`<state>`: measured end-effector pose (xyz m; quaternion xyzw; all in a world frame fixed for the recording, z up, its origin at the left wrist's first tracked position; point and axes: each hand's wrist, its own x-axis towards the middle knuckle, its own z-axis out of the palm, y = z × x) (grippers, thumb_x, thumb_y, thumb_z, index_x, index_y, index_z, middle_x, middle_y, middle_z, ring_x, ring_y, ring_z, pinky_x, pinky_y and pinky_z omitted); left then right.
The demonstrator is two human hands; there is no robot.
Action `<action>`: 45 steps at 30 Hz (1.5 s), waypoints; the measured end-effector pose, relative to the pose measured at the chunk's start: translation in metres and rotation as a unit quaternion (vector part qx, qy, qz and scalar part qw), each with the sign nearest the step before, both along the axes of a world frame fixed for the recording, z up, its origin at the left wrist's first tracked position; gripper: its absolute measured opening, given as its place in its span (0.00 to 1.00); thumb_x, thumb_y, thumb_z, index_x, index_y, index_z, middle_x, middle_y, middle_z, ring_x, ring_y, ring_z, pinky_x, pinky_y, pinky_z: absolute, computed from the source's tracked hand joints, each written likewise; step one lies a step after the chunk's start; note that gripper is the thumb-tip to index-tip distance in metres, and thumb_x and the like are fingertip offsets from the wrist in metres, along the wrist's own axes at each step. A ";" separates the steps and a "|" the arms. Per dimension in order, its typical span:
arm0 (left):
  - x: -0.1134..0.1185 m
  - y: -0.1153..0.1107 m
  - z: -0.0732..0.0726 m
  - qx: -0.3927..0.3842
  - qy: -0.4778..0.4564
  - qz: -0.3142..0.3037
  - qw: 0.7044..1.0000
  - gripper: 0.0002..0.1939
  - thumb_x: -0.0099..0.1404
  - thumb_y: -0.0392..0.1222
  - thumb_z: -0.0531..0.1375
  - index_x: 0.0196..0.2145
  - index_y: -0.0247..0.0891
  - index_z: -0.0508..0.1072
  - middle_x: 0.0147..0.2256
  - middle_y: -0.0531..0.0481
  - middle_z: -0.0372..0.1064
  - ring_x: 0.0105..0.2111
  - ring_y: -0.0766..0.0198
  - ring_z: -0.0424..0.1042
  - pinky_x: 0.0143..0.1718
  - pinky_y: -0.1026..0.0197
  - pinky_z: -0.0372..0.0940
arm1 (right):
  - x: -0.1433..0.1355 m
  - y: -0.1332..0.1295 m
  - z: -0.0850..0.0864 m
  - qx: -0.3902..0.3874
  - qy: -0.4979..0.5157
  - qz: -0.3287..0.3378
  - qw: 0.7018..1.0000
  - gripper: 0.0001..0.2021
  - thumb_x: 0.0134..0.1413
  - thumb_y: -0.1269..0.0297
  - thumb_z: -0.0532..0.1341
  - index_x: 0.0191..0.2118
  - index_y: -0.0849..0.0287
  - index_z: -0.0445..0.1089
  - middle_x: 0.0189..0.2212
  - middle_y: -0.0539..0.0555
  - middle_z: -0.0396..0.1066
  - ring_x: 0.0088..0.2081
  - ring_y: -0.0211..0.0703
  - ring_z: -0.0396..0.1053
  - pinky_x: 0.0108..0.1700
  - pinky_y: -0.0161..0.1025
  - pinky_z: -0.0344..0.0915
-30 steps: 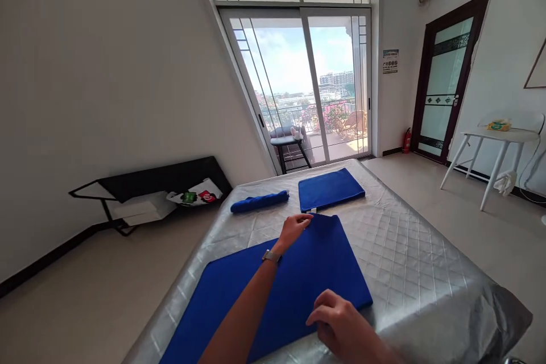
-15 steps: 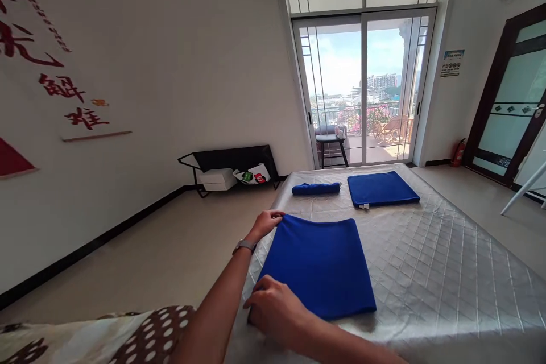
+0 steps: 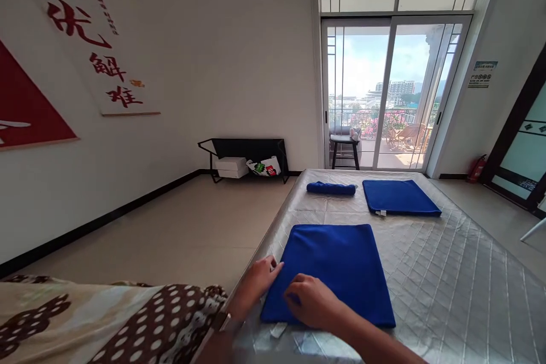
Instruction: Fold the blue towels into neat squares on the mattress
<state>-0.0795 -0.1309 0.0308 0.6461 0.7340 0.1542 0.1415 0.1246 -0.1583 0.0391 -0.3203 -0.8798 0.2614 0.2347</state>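
A folded blue cloth (image 3: 336, 267) lies flat on the silver quilted mattress in front of me, with a small white tag (image 3: 278, 330) at its near left corner. At its left edge is my left hand (image 3: 258, 281), fingers bent and slightly apart, fingertips by the edge; nothing shows in its grasp. My right hand (image 3: 313, 300) is over the near left part of the cloth, its fingers loosely curled with a gap between thumb and forefinger, holding nothing I can see. Farther back lie a rolled blue cloth (image 3: 331, 188) and another folded blue cloth (image 3: 400, 197).
The mattress (image 3: 452, 273) fills the right side. A patterned brown and cream fabric (image 3: 140, 324) lies at lower left. Against the wall stands a low black rack (image 3: 251, 151) holding white boxes (image 3: 231, 166). Beyond are a sliding glass door (image 3: 396, 91) and a fire extinguisher (image 3: 476, 168).
My left hand has left the cloth's far left corner and come back along its left edge. My right hand has moved from the near left corner inward over the cloth. The view has turned left.
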 end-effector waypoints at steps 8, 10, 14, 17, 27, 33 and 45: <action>0.009 -0.087 -0.034 -0.029 0.045 0.061 0.997 0.17 0.66 0.55 0.52 0.34 0.42 0.74 0.40 0.40 0.79 0.42 0.48 0.78 0.45 0.54 0.67 | 0.019 0.103 0.024 0.010 -0.127 -0.078 0.989 0.15 0.61 0.74 0.57 0.47 0.59 0.81 0.46 0.57 0.80 0.48 0.46 0.75 0.52 0.36 0.66; 0.010 -0.091 -0.036 -0.020 0.045 0.070 0.996 0.17 0.67 0.53 0.51 0.38 0.42 0.76 0.43 0.39 0.79 0.45 0.48 0.77 0.48 0.53 0.67 | 0.006 0.126 0.024 0.017 -0.145 -0.086 0.986 0.16 0.62 0.75 0.56 0.49 0.60 0.80 0.48 0.57 0.79 0.52 0.46 0.73 0.56 0.36 0.63; 0.009 -0.096 -0.050 -0.001 0.049 0.068 0.997 0.20 0.67 0.50 0.49 0.43 0.44 0.78 0.47 0.40 0.78 0.51 0.46 0.75 0.53 0.50 0.66 | -0.022 0.161 0.017 0.028 -0.152 -0.106 0.982 0.18 0.64 0.73 0.56 0.56 0.60 0.75 0.57 0.59 0.74 0.58 0.47 0.68 0.61 0.39 0.59; 0.008 -0.100 -0.070 0.049 0.038 0.066 0.996 0.22 0.68 0.52 0.48 0.43 0.43 0.80 0.46 0.39 0.79 0.49 0.46 0.76 0.54 0.48 0.68 | -0.036 0.178 0.008 0.031 -0.152 -0.120 0.981 0.18 0.65 0.70 0.57 0.57 0.56 0.74 0.60 0.58 0.71 0.59 0.50 0.66 0.59 0.43 0.60; 0.018 -0.107 -0.083 0.247 -0.038 0.094 0.964 0.27 0.71 0.59 0.47 0.37 0.42 0.81 0.37 0.43 0.81 0.40 0.49 0.79 0.46 0.45 0.75 | -0.044 0.189 0.001 0.039 -0.097 -0.095 0.990 0.14 0.65 0.69 0.56 0.47 0.54 0.77 0.48 0.55 0.78 0.52 0.48 0.73 0.55 0.43 0.65; 0.016 -0.107 -0.072 0.252 -0.120 0.095 0.955 0.21 0.64 0.61 0.54 0.35 0.46 0.80 0.36 0.47 0.82 0.39 0.48 0.81 0.45 0.45 0.76 | -0.001 0.172 0.040 0.059 -0.008 -0.042 0.997 0.13 0.66 0.68 0.57 0.50 0.54 0.77 0.46 0.53 0.80 0.48 0.45 0.76 0.52 0.40 0.68; 0.050 -0.106 0.054 0.464 -0.047 0.045 0.883 0.21 0.68 0.64 0.57 0.35 0.46 0.79 0.31 0.52 0.81 0.28 0.60 0.79 0.31 0.63 0.72 | 0.199 0.072 0.163 0.148 0.171 -0.085 0.970 0.15 0.64 0.50 0.60 0.43 0.52 0.79 0.39 0.53 0.81 0.38 0.44 0.78 0.39 0.39 0.74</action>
